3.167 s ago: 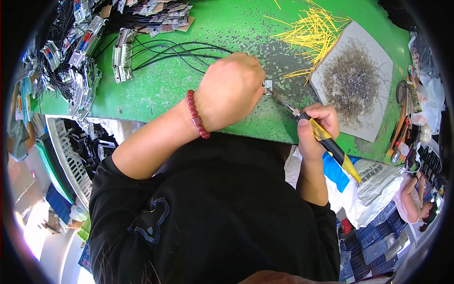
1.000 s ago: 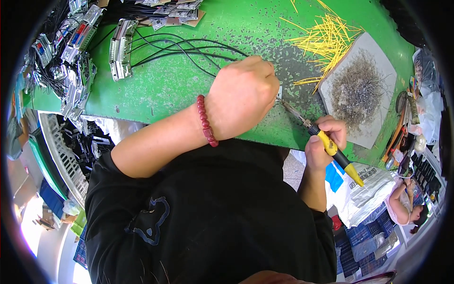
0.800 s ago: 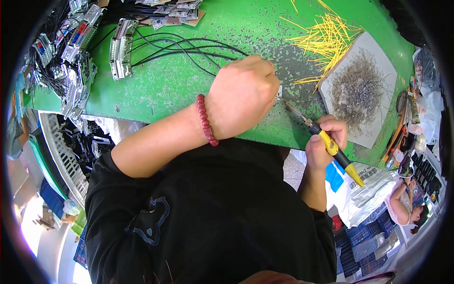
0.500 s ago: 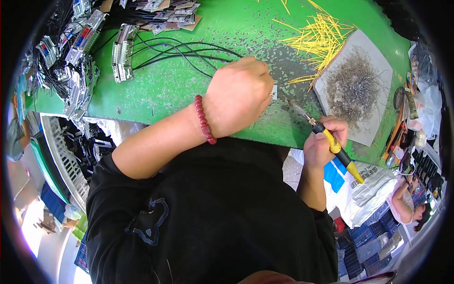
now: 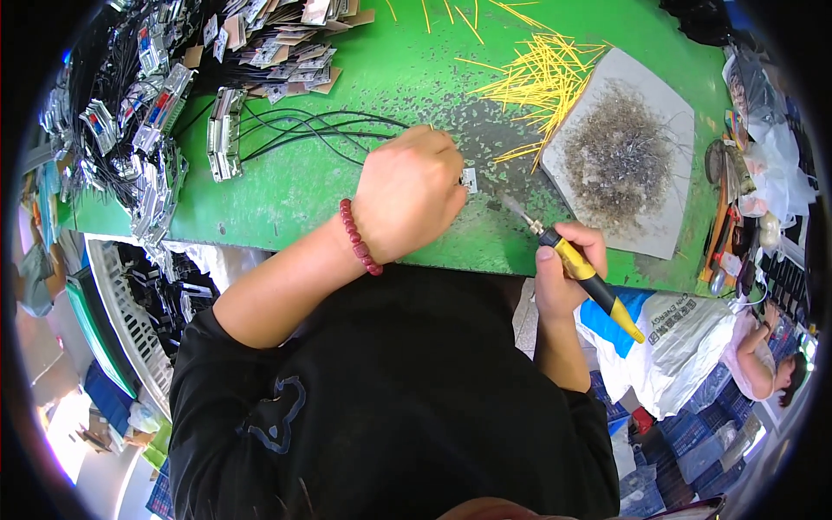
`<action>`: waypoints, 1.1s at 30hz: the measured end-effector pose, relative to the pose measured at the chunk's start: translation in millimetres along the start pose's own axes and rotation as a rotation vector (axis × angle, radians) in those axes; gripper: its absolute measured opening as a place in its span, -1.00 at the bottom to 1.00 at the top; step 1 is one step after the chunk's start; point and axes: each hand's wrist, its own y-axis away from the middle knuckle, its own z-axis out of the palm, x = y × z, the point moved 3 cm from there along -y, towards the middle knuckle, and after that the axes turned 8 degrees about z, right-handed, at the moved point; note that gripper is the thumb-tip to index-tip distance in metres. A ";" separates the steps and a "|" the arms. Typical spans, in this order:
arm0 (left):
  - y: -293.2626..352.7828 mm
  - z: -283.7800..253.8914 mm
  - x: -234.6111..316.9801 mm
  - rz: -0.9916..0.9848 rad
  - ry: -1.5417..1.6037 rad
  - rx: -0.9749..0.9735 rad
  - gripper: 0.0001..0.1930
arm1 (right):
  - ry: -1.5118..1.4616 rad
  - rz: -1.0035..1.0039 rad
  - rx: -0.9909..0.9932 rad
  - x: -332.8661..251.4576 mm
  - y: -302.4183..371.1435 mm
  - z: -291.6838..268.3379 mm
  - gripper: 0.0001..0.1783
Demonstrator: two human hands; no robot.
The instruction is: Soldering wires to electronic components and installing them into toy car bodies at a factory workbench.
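My left hand (image 5: 409, 195), wearing a red bead bracelet (image 5: 357, 236), is closed with its back up over the green bench. A small pale circuit board (image 5: 469, 179) sticks out beside its fingers, most of it hidden. Black cables (image 5: 321, 124) run from a silver metal connector housing (image 5: 224, 134) to this hand and vanish under it. Gripped like a pen in my right hand (image 5: 568, 267) is a yellow and black soldering iron (image 5: 589, 282). Its tip points up and left, just right of the board and apart from it.
Yellow wires (image 5: 546, 78) lie beyond the hands, beside a grey slab (image 5: 676, 217) bearing dark wire scraps (image 5: 620, 156). Piled metal housings with cables (image 5: 156, 156) and stacked flat boards (image 5: 299, 61) fill the far left. Tools (image 5: 719, 217) lie at the right edge; another person (image 5: 758, 355) sits beyond.
The view has shifted, so the bench sits differently in the picture. The soldering iron's tip is slightly farther from the circuit board. Both hands keep their grip.
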 end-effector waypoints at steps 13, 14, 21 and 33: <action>-5.8 1.8 2.2 -0.061 -0.071 0.003 -0.84 | 0.055 -0.096 -0.016 4.0 -5.2 10.0 -0.72; -6.2 2.2 2.5 -0.060 -0.069 0.004 -0.84 | 0.045 -0.107 -0.015 4.7 -5.2 9.9 -0.73; -6.0 0.9 2.5 -0.053 -0.049 0.017 -0.82 | 0.078 -0.088 -0.048 2.4 -6.8 11.9 -0.72; -6.4 0.9 1.5 -0.044 -0.042 0.014 -0.84 | -0.031 -0.107 0.045 7.3 -4.4 6.1 -0.70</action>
